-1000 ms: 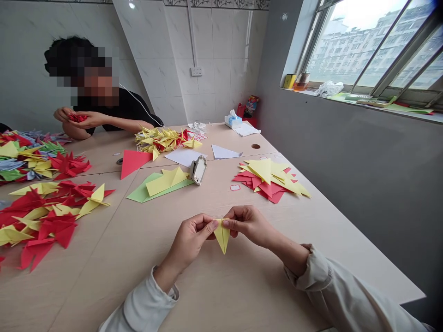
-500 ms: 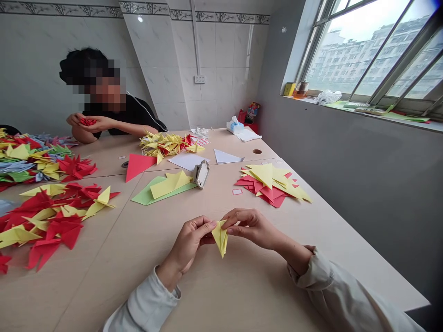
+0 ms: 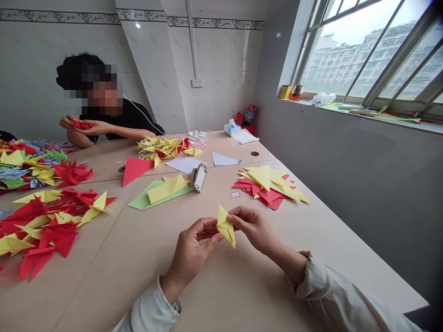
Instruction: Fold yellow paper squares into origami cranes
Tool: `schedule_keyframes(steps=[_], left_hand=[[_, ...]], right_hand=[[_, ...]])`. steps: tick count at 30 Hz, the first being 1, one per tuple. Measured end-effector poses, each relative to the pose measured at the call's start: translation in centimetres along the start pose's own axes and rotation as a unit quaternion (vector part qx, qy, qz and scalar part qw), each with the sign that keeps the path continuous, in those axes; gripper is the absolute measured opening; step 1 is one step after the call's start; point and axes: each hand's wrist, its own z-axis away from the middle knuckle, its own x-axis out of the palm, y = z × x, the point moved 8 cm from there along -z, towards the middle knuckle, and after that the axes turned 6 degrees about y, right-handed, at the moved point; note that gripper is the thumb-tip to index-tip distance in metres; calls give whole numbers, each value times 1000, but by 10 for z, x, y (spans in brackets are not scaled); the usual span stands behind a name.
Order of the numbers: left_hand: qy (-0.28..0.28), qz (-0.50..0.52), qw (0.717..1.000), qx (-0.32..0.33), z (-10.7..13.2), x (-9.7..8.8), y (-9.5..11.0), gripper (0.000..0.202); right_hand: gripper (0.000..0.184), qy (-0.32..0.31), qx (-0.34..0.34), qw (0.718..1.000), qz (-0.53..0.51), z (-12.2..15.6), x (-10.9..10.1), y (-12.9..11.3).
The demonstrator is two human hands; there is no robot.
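Observation:
A small yellow origami paper (image 3: 226, 227), folded into a narrow diamond, is held up above the table in front of me. My right hand (image 3: 254, 230) pinches its right edge between thumb and fingers. On the other side, my left hand (image 3: 194, 246) has its fingers at the paper's left edge, partly behind it, and its thumb close to the lower part. One pointed flap stands up at the top, and a layered point slants down to the right. Beyond my right hand lies a pile of red and yellow paper triangles (image 3: 263, 177).
Red and yellow folded cranes (image 3: 51, 221) cover the table's left side, with more heaped behind. Green and yellow sheets (image 3: 152, 196) lie by a small propped device (image 3: 199, 177). Across the table a person (image 3: 104, 120) holds small red pieces. A tissue box (image 3: 232, 128) stands at the back.
A flap of the yellow paper has gone up, turning the downward-pointing shape into a slanted diamond. My left thumb has slid from its top down toward the lower part. The view has shifted slightly.

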Motion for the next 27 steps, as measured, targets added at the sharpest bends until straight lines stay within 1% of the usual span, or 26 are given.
schedule_keyframes(steps=[4, 7, 10, 13, 16, 21, 24, 27], left_hand=[[5, 25, 1000, 0, -2, -2, -3, 20], [33, 25, 999, 7, -3, -6, -5, 14], [65, -3, 998, 21, -2, -10, -3, 13], [77, -39, 996, 37, -1, -11, 3, 12], [72, -50, 995, 40, 0, -11, 6, 14], [38, -20, 999, 30, 2, -7, 7, 20], [43, -17, 999, 19, 4, -7, 6, 20], [59, -20, 998, 15, 4, -8, 6, 16]], right_hand=[[18, -7, -41, 998, 47, 4, 2, -6], [19, -5, -56, 995, 78, 7, 5, -7], [21, 8, -41, 998, 47, 8, 7, -3], [22, 23, -38, 999, 29, 8, 8, -1], [23, 24, -32, 999, 23, 8, 9, -1], [24, 37, -15, 999, -10, 9, 7, 1], [25, 59, -24, 998, 1, 10, 4, 1], [25, 72, -40, 996, 26, 13, 4, 0]])
